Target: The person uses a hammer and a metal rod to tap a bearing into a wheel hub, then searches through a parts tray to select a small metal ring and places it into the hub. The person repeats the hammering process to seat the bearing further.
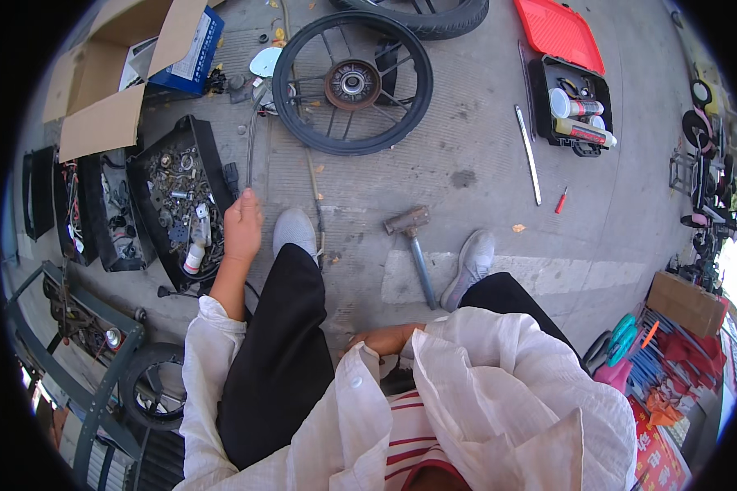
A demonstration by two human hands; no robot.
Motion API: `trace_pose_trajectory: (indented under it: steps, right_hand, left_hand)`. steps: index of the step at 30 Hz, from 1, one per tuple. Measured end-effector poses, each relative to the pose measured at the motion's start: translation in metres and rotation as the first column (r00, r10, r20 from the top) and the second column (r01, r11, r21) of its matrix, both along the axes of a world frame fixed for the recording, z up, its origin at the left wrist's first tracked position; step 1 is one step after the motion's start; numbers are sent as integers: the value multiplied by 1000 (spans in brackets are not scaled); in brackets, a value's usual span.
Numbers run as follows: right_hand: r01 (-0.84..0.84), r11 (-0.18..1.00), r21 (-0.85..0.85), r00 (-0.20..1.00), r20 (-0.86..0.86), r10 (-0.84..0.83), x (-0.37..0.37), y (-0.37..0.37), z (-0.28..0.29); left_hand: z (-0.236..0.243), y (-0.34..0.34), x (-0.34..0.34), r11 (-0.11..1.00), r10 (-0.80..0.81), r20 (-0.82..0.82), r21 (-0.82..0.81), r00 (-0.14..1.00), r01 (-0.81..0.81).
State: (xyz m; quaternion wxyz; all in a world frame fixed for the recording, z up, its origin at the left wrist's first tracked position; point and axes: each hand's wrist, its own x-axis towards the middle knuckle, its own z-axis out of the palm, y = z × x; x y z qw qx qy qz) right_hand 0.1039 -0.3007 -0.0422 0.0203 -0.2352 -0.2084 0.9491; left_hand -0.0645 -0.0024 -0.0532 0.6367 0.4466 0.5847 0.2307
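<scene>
My left hand (243, 225) is reached out at the left, over the edge of a black tray of small metal parts (176, 184). Its fingers are closed on the near end of a long thin metal bar (252, 147), which points away toward a black spoked wheel rim (352, 82). My right hand (377, 337) is low between my knees, by the shirt hem; its fingers are mostly hidden. In front of it, a hammer (420, 266) with a rusty head and a grey handle lies on the ground beside my right shoe.
At the far right lie an open black toolbox (549, 123) with a red lid, a steel strip (528, 155) and a small red screwdriver (562, 200). A tyre (446, 20) lies behind the rim. An open cardboard box (102, 123) and more black trays (123, 217) line the left.
</scene>
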Motion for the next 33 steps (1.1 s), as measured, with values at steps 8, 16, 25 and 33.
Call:
trace_pose_trajectory:
  steps: [8, 16, 25, 33]
  right_hand:
    - [-548, 32, 836, 34, 60, -998, 133, 283, 40]
    - [-482, 586, 652, -217, 559, -800, 113, 354, 10]
    - [-347, 432, 833, -58, 440, -896, 149, 330, 18]
    - [747, 498, 442, 459, 200, -866, 217, 247, 80]
  left_hand:
    - [-1, 3, -6, 1000, 4, -44, 14, 999, -3]
    - [0, 2, -13, 1000, 15, -77, 7, 997, -15]
    - [-3, -5, -28, 999, 35, -117, 31, 993, -31]
    - [-4, -5, -23, 994, 108, -32, 3, 994, -108]
